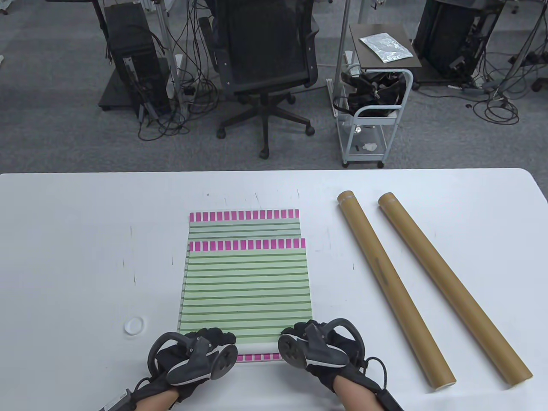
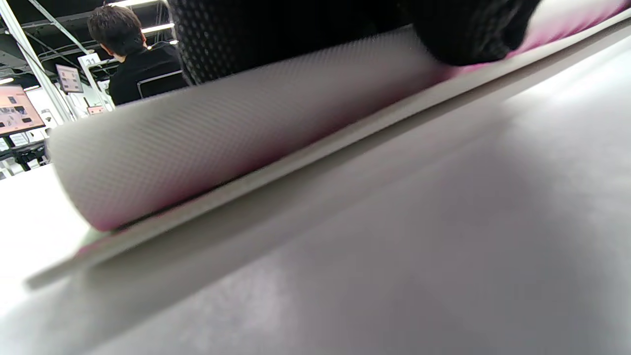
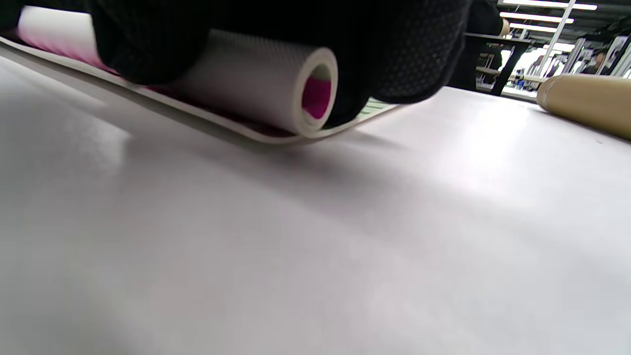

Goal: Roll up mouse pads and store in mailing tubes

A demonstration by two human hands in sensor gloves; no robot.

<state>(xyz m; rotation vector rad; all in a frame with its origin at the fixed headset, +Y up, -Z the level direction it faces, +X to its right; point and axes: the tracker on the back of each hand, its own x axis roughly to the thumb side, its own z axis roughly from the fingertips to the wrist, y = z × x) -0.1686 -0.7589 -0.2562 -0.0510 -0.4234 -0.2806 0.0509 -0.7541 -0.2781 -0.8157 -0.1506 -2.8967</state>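
Two green-striped mouse pads stacked near the middle of the white table (image 1: pixel 85 239), the top mouse pad (image 1: pixel 246 291) shifted toward the near edge so that the pink-checked far border of the lower mouse pad (image 1: pixel 244 222) shows beyond it; near edge of the top pad curled over into a small roll (image 3: pixel 276 86), grey textured underside outward, pink visible inside the open end; the same roll (image 2: pixel 207 128) lying along the flat pad below it in the left wrist view; left hand (image 1: pixel 201 349) set on the left end of that roll, fingers curled over its top; right hand (image 1: pixel 319 342) on the right end, fingers (image 3: pixel 409 54) wrapped down round the roll's open end and thumb side on its near face; both hands closed round the roll, close together, a short stretch of pink border visible between them; two brown mailing tubes well to the right of the pads, lying diagonally and side by side without touching: the nearer mailing tube (image 1: pixel 394 291) just right of the pads, the outer mailing tube (image 1: pixel 454 287) beyond it; a small white cap (image 1: pixel 133 326) on the table left of the left hand; an office chair (image 1: pixel 265 55) and a small cart (image 1: pixel 376 102) on the carpet beyond the table.
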